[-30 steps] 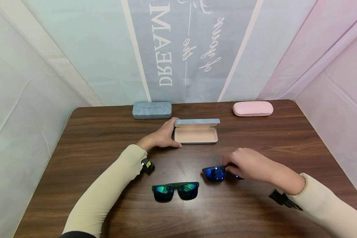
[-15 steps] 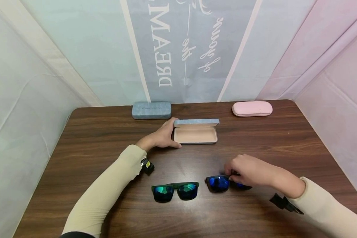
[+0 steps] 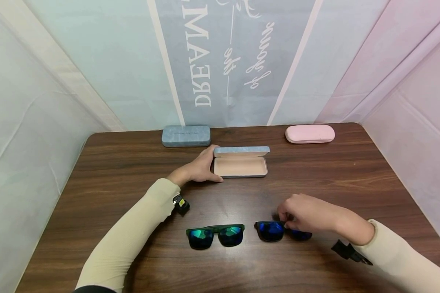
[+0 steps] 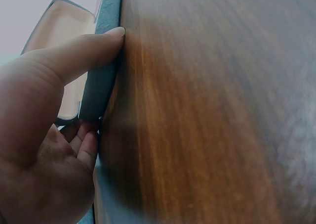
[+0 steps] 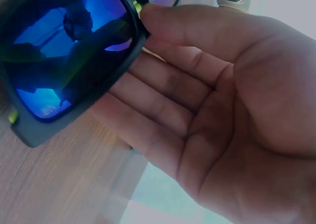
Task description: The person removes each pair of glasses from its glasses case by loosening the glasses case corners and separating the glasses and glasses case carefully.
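My left hand [image 3: 199,167] grips the left end of an open light-blue glasses case [image 3: 240,167] with a beige lining. In the left wrist view the thumb [image 4: 94,51] lies along the case's front wall, and the other fingers reach round behind it. With thumb and fingers, my right hand [image 3: 309,213] pinches black-framed sunglasses [image 3: 271,231] with blue mirrored lenses near the bridge. The hand partly covers their right lens; the right wrist view shows one blue lens [image 5: 74,51] close up. Left of them on the table lie sunglasses with green mirrored lenses [image 3: 215,236].
A closed blue glasses case [image 3: 186,136] stands at the table's back edge, behind my left hand. Farther right along that edge is a closed pink case [image 3: 310,134]. A printed curtain [image 3: 220,61] hangs behind the brown wooden table [image 3: 352,171].
My right hand has brought the blue-lensed sunglasses nearer to me and slightly to the right, level with the green-lensed pair. My left hand and the open case stay as they were.
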Motion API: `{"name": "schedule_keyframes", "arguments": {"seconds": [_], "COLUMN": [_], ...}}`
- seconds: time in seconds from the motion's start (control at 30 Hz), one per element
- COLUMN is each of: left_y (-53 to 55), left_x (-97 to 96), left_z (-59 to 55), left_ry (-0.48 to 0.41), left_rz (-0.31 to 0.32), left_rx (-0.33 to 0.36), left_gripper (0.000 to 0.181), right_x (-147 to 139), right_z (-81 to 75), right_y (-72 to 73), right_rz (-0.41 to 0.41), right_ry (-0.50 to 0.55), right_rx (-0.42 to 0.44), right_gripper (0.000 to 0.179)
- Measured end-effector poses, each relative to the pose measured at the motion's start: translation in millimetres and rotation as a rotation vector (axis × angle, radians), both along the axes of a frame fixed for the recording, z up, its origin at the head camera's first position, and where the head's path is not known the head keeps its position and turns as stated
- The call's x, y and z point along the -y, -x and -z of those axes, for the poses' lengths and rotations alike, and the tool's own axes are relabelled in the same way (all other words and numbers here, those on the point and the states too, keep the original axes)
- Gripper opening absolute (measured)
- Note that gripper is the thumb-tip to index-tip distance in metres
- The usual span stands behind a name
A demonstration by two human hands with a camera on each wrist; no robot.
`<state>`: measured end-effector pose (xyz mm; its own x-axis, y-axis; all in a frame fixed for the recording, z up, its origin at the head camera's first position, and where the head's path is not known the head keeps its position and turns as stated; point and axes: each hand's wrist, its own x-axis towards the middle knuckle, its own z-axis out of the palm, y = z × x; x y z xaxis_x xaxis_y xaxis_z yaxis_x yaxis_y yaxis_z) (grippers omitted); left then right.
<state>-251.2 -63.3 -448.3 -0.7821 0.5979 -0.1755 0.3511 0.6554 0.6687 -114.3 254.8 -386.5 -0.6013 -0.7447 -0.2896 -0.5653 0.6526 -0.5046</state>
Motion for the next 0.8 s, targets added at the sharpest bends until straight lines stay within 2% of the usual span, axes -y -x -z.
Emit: {"name": "schedule_keyframes", "arguments": {"seconds": [0.43, 0.7, 0.8], "left_y": [-0.9, -0.6, -0.1], "left_x": [0.1, 0.2, 0.3], "left_z": [-0.9, -1.3, -1.0], "left_ry": [-0.001, -0.003, -0.002], "left_rz": [0.005, 0.002, 0.004], "left_rx": [-0.002, 0.004, 0.001], "left_gripper": [0.106, 0.107, 0.107], "right_x": [-0.1, -1.4, -2.7], "right_z": [-1.5, -3.8, -4.4], "right_y": [-0.2, 1.8, 2.8], "right_rz": [-0.01, 0.025, 0.023], "right_ry": [-0.049, -0.052, -0.048], "right_rx": [-0.028, 0.01, -0.001], "right_gripper": [0.024, 0.024, 0.019]}}
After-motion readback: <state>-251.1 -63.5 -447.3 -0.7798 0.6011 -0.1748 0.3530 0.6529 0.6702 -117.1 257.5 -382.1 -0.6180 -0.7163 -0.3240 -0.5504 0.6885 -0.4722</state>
